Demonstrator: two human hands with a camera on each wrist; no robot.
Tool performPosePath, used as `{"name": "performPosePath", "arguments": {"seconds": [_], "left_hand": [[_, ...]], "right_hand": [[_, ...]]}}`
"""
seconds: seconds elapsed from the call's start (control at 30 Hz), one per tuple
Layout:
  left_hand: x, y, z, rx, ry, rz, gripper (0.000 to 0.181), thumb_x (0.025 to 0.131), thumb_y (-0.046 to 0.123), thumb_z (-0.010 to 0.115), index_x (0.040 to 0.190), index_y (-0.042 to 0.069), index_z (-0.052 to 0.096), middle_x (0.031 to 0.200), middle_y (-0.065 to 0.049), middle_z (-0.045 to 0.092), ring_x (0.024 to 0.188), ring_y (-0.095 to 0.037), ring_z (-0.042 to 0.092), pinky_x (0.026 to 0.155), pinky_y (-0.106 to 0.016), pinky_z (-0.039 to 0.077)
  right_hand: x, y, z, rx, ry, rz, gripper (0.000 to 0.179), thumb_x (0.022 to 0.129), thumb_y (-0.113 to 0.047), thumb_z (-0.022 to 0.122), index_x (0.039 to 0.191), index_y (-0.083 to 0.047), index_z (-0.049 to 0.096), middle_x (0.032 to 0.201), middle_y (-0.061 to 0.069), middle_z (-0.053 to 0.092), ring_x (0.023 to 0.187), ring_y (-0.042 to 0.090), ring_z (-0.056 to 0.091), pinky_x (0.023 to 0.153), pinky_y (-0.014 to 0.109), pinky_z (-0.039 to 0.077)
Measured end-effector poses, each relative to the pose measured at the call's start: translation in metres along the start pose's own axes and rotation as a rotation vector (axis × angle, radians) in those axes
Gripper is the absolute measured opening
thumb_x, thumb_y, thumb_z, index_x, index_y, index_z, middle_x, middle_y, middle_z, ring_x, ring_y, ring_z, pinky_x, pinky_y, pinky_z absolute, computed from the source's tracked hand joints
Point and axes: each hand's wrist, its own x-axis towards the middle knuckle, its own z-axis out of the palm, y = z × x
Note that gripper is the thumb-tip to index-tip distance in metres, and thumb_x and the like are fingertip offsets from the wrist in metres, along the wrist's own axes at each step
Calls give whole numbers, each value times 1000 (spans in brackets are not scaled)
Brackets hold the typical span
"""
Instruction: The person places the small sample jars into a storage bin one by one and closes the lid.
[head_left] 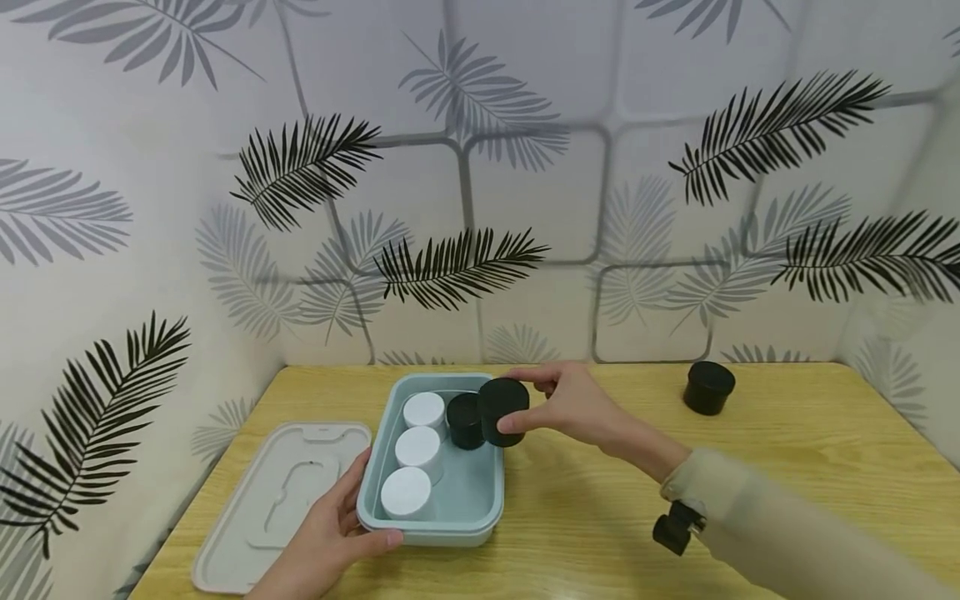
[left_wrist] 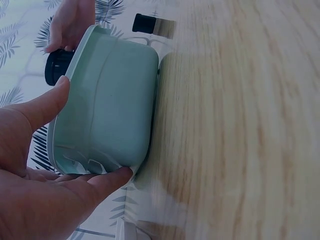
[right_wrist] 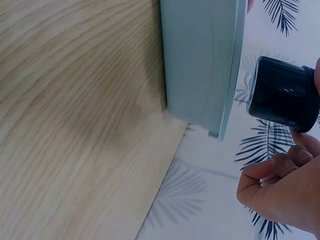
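A pale blue-green plastic box (head_left: 465, 527) stands on the wooden table. Along its left side sit three white round jars (head_left: 418, 450), with one black jar (head_left: 465, 423) beside the farthest. My left hand (head_left: 330, 525) grips the box by its near left corner, thumb over the front rim, as the left wrist view also shows. Pinched between thumb and fingers of my right hand (head_left: 577, 410) is another black lidded jar (head_left: 501, 417), held above the right rim of the box. In the right wrist view this held jar (right_wrist: 280, 92) hangs higher than the box's rim.
A flat whitish lid (head_left: 225, 542) lies on the table left of the box, partly behind my left forearm. One more black jar (head_left: 708, 388) stands toward the back right of the table (head_left: 787, 467). A leaf-patterned wall (head_left: 525, 317) rises behind the table's far edge.
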Motion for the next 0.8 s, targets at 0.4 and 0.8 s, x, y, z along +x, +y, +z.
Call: {"name": "performPosePath", "arguments": {"seconds": [0.4, 0.8], "left_hand": [[0, 1, 1, -1, 0, 1, 110, 90, 13, 86, 170, 8, 11, 169, -22, 28, 145, -38, 44, 100, -26, 50], [-1, 2, 0, 10, 0, 12, 110, 90, 13, 86, 170, 8, 11, 167, -25, 31, 142, -36, 48, 98, -24, 51]], "right_hand": [[16, -3, 33, 15, 11, 10, 66, 72, -31, 99, 132, -13, 76, 141, 9, 65, 135, 38, 55, 111, 54, 44], [21, 7, 51, 18, 7, -5, 62, 72, -30, 99, 128, -12, 79, 132, 6, 70, 133, 34, 57, 108, 52, 46]]}}
